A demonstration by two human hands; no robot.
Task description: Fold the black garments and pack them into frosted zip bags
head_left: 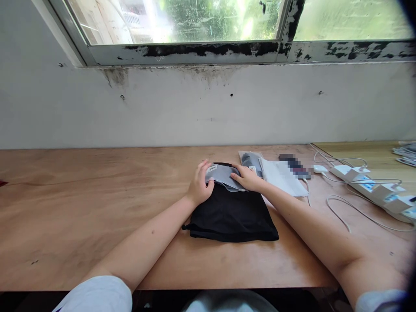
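A black cloth garment (232,216) lies folded flat on the wooden table in front of me. Across its far end is a grey piece (222,174) with a small white label; whether it belongs to the garment I cannot tell. My left hand (199,184) grips the far left edge, thumb over the grey piece and fingers around the side. On the far right edge, my right hand (248,178) holds the same end, its thumb and fingers on the grey piece. The fingertips of both hands are partly hidden.
Beyond my right hand lie a clear plastic packet (250,158) with dark cloth inside and a white sheet or bag (284,177). A blurred-out phone-like object (294,164) has a cable. On the right, a white power strip (373,190) holds chargers among loose cables. A wall and window stand behind.
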